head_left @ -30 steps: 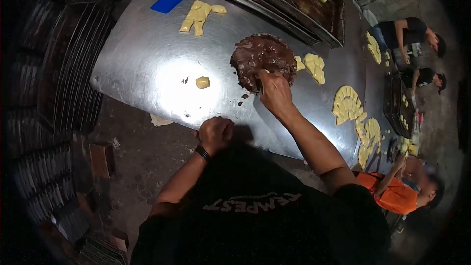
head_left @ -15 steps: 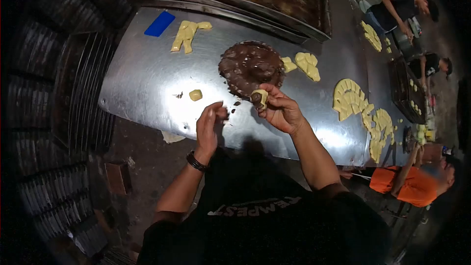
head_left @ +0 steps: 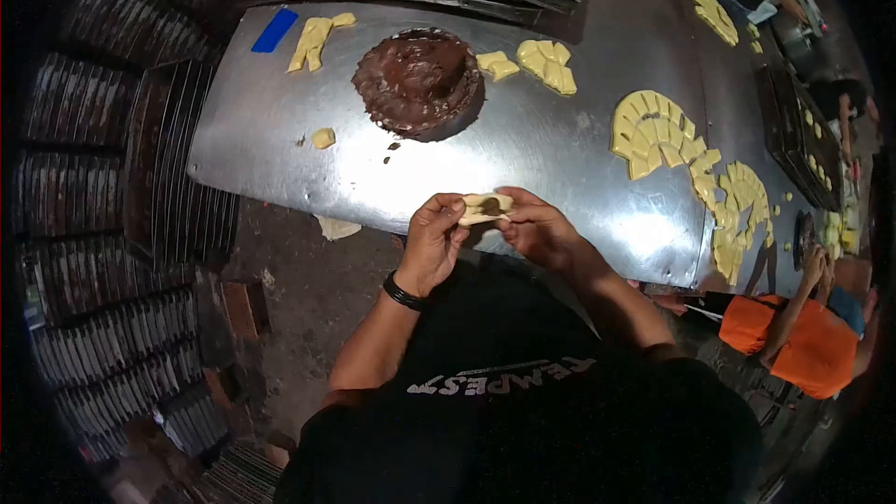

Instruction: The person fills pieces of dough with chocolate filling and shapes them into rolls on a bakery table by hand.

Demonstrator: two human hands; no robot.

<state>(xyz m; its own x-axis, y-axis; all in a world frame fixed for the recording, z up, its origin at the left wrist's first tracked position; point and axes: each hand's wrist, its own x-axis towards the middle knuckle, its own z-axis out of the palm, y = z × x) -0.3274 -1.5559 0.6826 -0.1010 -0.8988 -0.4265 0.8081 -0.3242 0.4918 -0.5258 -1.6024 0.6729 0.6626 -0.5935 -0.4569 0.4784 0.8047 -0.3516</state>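
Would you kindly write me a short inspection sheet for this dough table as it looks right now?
Surface: metal table, shiny, with smears and crumbs.
Job's things: dough piece with a dark filling, held above the table's near edge; brown filling mound farther back.
Clutter: blue scraper, small dough lump, cut dough fans, dark tray.
Grips: left hand and right hand both pinch the dough piece.
Cables: nothing seen.
Surroundings: stacked racks on the left; a person in orange at the right end; another arm at the far corner.
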